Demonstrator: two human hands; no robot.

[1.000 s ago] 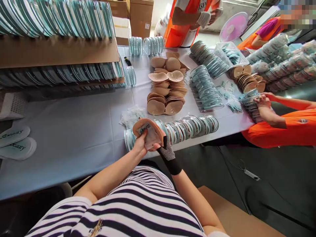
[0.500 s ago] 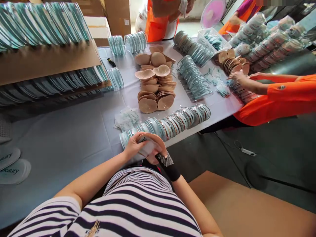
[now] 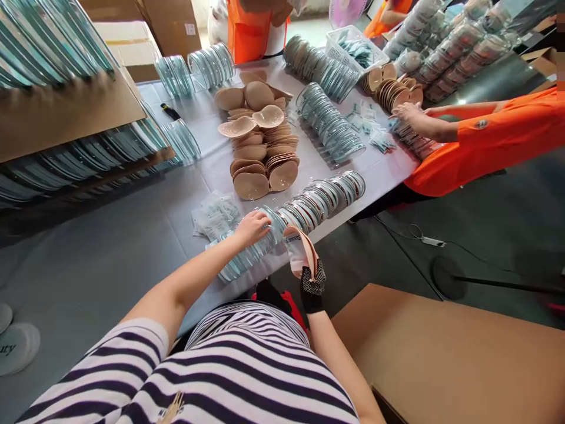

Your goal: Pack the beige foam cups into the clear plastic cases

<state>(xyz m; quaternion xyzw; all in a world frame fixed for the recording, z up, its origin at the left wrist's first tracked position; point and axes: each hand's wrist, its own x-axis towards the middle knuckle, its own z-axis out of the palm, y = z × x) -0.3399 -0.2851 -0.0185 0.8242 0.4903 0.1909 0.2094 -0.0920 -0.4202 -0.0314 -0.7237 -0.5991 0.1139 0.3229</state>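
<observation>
My right hand [image 3: 312, 281], in a black dotted glove, grips a folded beige stick-on bra [image 3: 296, 247] with a pale printed film inside its cup. The bra hangs just past the table's front edge. My bare left hand [image 3: 252, 228] rests with bent fingers on a clear round plastic case [image 3: 277, 222] in the row along that edge; its fingertips are partly hidden. Left of there the cases [image 3: 241, 262] look bluish, while those to the right [image 3: 315, 200] show brown and white contents. Small printed sachets [image 3: 216, 215] lie in a pile behind my left hand.
Stacked beige bras [image 3: 265, 150] stand mid-table. Behind and beside them are rows of clear cases [image 3: 329, 123] and a white basket [image 3: 353, 50]. Case-filled cardboard trays [image 3: 79, 118] rise at left. A co-worker in orange [image 3: 494, 135] works at right; a cardboard box [image 3: 441, 347] lies below.
My left hand has let go of the bra and moved onto the row of cases. The right hand now holds the bra alone, folded and farther right. The view has shifted.
</observation>
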